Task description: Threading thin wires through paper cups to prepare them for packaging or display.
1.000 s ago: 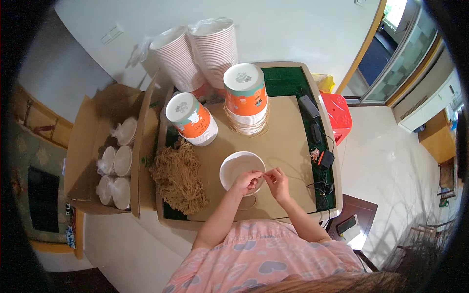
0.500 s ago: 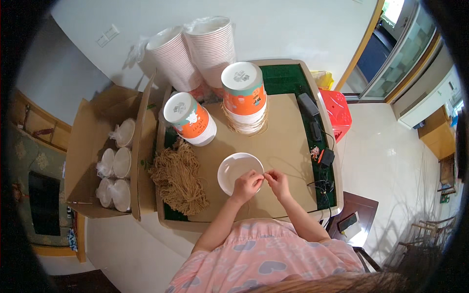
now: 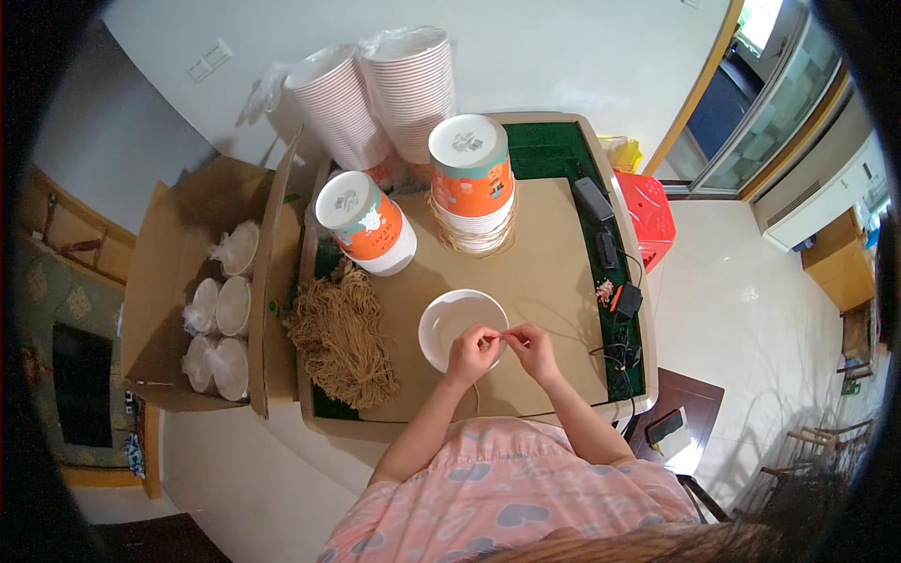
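In the head view, a shorter stack (image 3: pixel 368 230) and a taller stack (image 3: pixel 472 183) of upturned orange bowls stand beyond the upright white bowl (image 3: pixel 455 314), a twine heap (image 3: pixel 345 342) and open carton (image 3: pixel 155 291) crowd the left, and a black adapter (image 3: pixel 593 202) lies at far right. By the bowl's near right rim, the left hand (image 3: pixel 474 352) and right hand (image 3: pixel 533 352) pinch narrowly, a strand (image 3: pixel 478 399) trailing below the left; whether they grip it I cannot tell. Brown board (image 3: pixel 554 272) stretches rightward, while the table edge (image 3: pixel 347 432) runs close to the person.
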A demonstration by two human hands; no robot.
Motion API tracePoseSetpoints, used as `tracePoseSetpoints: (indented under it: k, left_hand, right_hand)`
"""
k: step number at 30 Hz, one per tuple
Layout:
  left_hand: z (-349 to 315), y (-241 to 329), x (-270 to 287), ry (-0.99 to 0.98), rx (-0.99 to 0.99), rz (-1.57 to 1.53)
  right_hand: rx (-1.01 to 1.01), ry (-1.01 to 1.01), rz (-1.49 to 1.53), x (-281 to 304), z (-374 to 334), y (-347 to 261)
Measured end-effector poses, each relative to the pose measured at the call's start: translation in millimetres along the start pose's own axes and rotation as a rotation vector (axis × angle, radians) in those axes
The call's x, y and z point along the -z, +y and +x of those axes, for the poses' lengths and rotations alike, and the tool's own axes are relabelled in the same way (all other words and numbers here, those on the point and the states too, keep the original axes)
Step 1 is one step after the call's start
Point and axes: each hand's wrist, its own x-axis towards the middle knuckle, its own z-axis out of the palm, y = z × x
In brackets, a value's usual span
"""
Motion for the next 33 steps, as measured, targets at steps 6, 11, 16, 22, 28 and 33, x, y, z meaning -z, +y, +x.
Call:
tracePoseSetpoints:
  k: [6, 11, 16, 22, 28, 33]
  left_hand:
    - [-0.9, 2.0, -7.5, 0.105, 0.038, 0.101]
    - [-2.4, 4.0, -7.4, 0.111, 0.162, -0.006]
    - [-6.1, 3.9, -7.4, 0.116, 0.069, 0.045]
    - [-10.4, -1.3, -14.6, 0.164, 0.126, -0.014]
    - [-9.7, -5.6, -21.0, 0.211, 0.207, -0.061]
    - [-7.3, -4.4, -17.6, 0.136, 0.370, -0.137]
  right_hand:
    - [0.022, 0.050, -0.016, -6.8, 2.2, 10.7]
    - [-0.108, 0.058, 0.114, -8.9, 4.0, 13.4]
    - [-0.147, 0.069, 0.145, -11.1, 3.1, 12.3]
    - [-0.164, 0.088, 0.138, -12.8, 2.1, 10.9]
    - [-0.203, 0.099, 0.139, -14.7, -1.1, 7.9]
    - [-0.074, 0.119, 0.075, -14.9, -3.2, 6.2]
